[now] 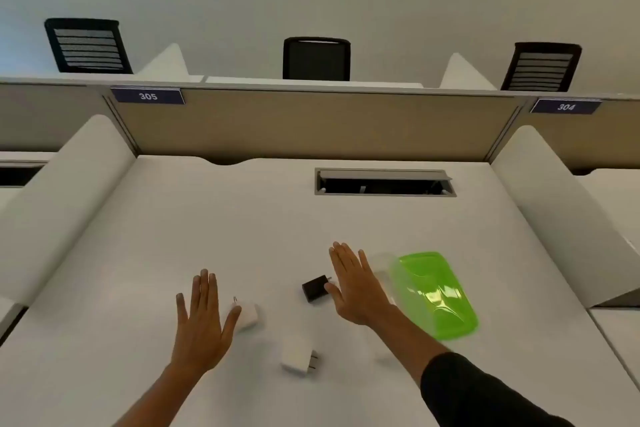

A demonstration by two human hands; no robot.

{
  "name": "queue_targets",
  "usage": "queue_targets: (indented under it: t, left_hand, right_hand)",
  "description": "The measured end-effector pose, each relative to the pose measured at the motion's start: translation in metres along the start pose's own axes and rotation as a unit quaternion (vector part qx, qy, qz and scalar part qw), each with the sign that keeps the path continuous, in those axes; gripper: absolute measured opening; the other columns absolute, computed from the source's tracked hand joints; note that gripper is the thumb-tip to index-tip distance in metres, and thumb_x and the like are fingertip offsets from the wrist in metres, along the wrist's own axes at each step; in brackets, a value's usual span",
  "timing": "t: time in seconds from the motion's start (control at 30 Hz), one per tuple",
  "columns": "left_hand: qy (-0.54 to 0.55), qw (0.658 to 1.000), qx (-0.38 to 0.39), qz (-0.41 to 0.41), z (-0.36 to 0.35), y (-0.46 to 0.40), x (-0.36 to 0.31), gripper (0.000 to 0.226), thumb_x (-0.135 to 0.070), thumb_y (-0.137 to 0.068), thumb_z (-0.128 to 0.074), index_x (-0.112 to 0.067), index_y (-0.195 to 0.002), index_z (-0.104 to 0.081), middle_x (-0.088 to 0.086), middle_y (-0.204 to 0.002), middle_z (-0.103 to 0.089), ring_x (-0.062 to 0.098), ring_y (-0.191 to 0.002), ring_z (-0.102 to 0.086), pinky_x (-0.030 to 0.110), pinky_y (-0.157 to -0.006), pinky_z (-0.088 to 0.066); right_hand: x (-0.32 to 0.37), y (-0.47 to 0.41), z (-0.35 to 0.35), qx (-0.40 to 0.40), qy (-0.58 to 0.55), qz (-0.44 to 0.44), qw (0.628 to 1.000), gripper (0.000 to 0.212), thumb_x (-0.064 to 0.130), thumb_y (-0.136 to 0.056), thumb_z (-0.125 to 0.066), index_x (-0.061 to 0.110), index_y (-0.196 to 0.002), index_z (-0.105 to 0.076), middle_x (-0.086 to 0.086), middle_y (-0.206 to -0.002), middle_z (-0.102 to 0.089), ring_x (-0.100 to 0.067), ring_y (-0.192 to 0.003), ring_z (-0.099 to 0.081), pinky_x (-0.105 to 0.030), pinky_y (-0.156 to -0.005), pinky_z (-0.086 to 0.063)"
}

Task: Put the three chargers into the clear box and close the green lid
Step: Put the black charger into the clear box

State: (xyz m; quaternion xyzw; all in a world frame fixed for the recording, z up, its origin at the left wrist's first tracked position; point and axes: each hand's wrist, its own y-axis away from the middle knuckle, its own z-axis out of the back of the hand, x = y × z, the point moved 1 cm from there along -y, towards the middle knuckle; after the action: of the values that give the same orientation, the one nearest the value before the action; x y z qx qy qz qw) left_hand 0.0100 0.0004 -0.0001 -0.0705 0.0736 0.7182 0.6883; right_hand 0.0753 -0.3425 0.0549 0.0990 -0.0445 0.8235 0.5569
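Three chargers lie on the white desk [242,218]. A black charger [314,288] sits just left of my right hand [355,288]. A white charger [248,315] lies beside the thumb of my left hand [201,319]. A larger white charger [297,355] with its prongs pointing right rests nearer to me, between my arms. The green lid [436,295] lies to the right of my right hand, over the clear box [381,265], whose pale edge shows at the lid's left. Both hands are flat, fingers spread, holding nothing.
An open cable slot [384,182] is set in the desk's far side. A beige partition [311,125] stands behind it, with white side dividers [554,211] left and right. Black chairs [316,59] show beyond the partition.
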Motion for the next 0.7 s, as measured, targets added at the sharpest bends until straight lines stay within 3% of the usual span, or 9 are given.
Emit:
queue_targets:
  t: [0.17, 0.33, 0.43, 0.57, 0.7]
  left_hand:
    - [0.004, 0.998, 0.024, 0.055, -0.020, 0.018, 0.010, 0.092, -0.068, -0.095, -0.014, -0.009, -0.161, 0.012, 0.007, -0.173, 0.013, 0.023, -0.162, 0.010, 0.058, -0.130, -0.009]
    - [-0.002, 0.995, 0.076, 0.072, -0.040, 0.034, 0.016, 0.094, -0.070, -0.094, -0.011, -0.007, -0.162, 0.007, 0.008, -0.174, 0.008, 0.023, -0.162, 0.006, 0.060, -0.130, -0.011]
    - [0.002, 0.990, 0.111, 0.086, -0.048, 0.040, 0.014, 0.097, -0.071, -0.092, -0.009, -0.004, -0.161, 0.003, 0.010, -0.173, 0.005, 0.025, -0.162, 0.003, 0.062, -0.128, -0.011]
    - [0.004, 0.988, 0.131, 0.086, -0.059, 0.047, 0.012, 0.106, -0.077, -0.085, 0.007, -0.003, -0.160, 0.006, 0.009, -0.173, 0.010, 0.023, -0.162, 0.006, 0.062, -0.128, -0.006]
    - [0.028, 0.988, 0.129, 0.086, -0.061, 0.049, 0.010, 0.104, -0.076, -0.084, 0.014, -0.006, -0.160, 0.009, 0.006, -0.172, 0.016, 0.022, -0.161, 0.010, 0.061, -0.129, -0.002]
  right_hand:
    - [0.005, -0.012, -0.007, 0.041, 0.124, 0.067, 0.989, 0.078, 0.031, -0.103, -0.052, 0.004, -0.165, -0.014, -0.014, -0.175, -0.010, -0.032, -0.164, -0.004, -0.056, -0.132, -0.005]
    - [0.018, -0.024, -0.016, 0.064, 0.211, 0.132, 0.966, 0.067, 0.016, -0.095, -0.063, 0.002, -0.154, -0.036, -0.015, -0.153, -0.045, -0.034, -0.148, -0.038, -0.054, -0.132, -0.011]
    - [0.027, -0.032, -0.022, 0.097, 0.216, 0.130, 0.963, 0.062, 0.015, -0.094, -0.065, 0.001, -0.150, -0.040, -0.015, -0.146, -0.052, -0.032, -0.138, -0.049, -0.049, -0.131, -0.020]
    - [0.035, -0.038, -0.028, 0.127, 0.171, 0.118, 0.970, 0.047, 0.005, -0.095, -0.065, 0.002, -0.138, -0.048, -0.016, -0.137, -0.056, -0.032, -0.123, -0.056, -0.040, -0.112, -0.044]
    - [0.042, -0.041, -0.031, 0.142, 0.157, 0.102, 0.972, 0.036, 0.000, -0.094, -0.065, 0.004, -0.128, -0.053, -0.014, -0.129, -0.058, -0.029, -0.115, -0.058, -0.038, -0.093, -0.052]
